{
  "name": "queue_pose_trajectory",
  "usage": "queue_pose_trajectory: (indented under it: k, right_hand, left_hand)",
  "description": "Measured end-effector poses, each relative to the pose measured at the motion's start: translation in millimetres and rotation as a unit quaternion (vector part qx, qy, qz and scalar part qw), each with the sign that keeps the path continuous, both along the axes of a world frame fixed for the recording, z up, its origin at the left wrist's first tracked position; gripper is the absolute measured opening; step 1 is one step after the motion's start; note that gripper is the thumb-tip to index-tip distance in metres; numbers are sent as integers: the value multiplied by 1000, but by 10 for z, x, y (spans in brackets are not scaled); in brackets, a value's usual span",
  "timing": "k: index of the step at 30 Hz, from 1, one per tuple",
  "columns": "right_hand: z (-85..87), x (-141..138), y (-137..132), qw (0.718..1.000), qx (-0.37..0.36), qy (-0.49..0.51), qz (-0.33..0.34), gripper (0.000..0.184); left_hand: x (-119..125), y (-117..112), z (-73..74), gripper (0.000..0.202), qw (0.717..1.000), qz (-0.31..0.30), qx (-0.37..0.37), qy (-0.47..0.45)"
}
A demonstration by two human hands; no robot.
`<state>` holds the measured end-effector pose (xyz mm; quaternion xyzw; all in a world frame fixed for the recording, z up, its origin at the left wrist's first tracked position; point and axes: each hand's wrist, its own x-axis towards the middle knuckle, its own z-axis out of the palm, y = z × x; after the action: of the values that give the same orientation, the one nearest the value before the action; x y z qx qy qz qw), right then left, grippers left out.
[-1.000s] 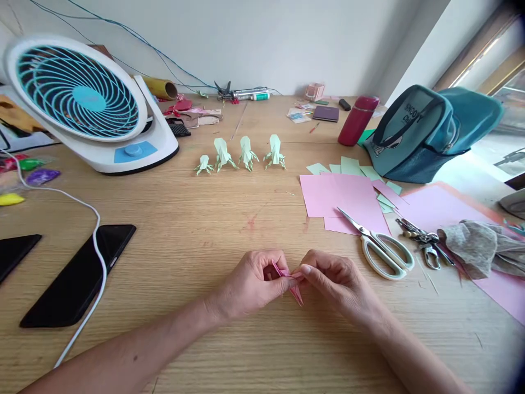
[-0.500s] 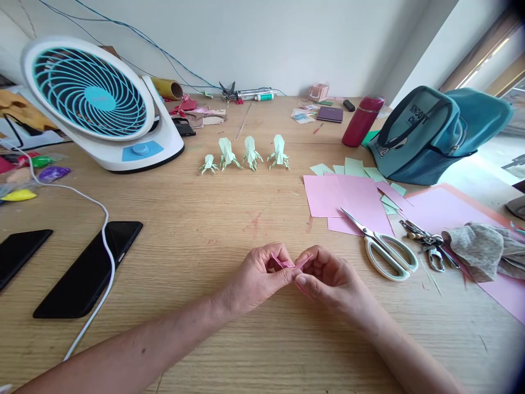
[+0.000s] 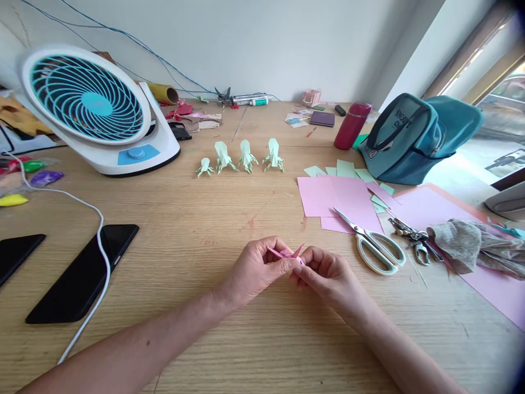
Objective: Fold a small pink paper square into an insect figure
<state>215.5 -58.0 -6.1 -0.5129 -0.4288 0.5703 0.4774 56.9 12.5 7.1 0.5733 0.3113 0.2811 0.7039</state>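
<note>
My left hand point(image 3: 257, 269) and my right hand point(image 3: 328, 276) meet over the wooden table point(image 3: 197, 219), both pinching a small folded pink paper piece point(image 3: 287, 253). Its thin points stick up between the fingertips. Several pale green folded paper figures point(image 3: 241, 156) stand in a row farther back. Pink paper sheets point(image 3: 328, 197) lie to the right, with white-handled scissors point(image 3: 371, 243) resting partly on them.
A white and teal fan point(image 3: 88, 104) stands back left. Two black phones point(image 3: 82, 271) and a white cable point(image 3: 96, 241) lie at the left. A teal bag point(image 3: 414, 137), a red bottle point(image 3: 348, 126), keys point(image 3: 410, 235) and a grey cloth point(image 3: 471, 243) are at the right.
Both hands have turned the pink piece: the point that hung down below the fingers now points up between them. The hands have shifted slightly farther from me.
</note>
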Motion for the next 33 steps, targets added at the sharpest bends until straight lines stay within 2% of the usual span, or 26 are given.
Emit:
queue_pose_trajectory:
  k: [4, 8, 15, 17, 22, 25, 29, 33]
  right_hand:
    - [9, -4, -3, 999, 45, -15, 11, 39]
    - [-11, -12, 10, 998, 51, -16, 14, 42]
    - [-69, 20, 44, 997, 76, -25, -8, 38]
    - [-54, 22, 39, 996, 79, -40, -9, 35]
    - [-7, 11, 19, 991, 83, -102, -7, 32]
    - [-4, 8, 15, 992, 81, -101, 6, 32]
    - [-16, -1, -3, 992, 89, -92, 5, 32]
    - [-23, 4, -15, 992, 75, -102, 13, 28]
  left_hand:
    - [-5, 16, 41, 28, 997, 14, 53, 62]
    - [-7, -7, 70, 30, 999, 4, 15, 53]
    - [-44, 47, -49, 38, 998, -2, -32, 59]
    - [-49, 73, -48, 36, 998, 0, -7, 70]
    - [-76, 127, -10, 26, 987, 3, 132, 96]
    - [-85, 122, -18, 24, 980, 7, 164, 113]
    - [-63, 52, -20, 25, 983, 16, 153, 99]
    - [-41, 33, -14, 31, 993, -8, 86, 76]
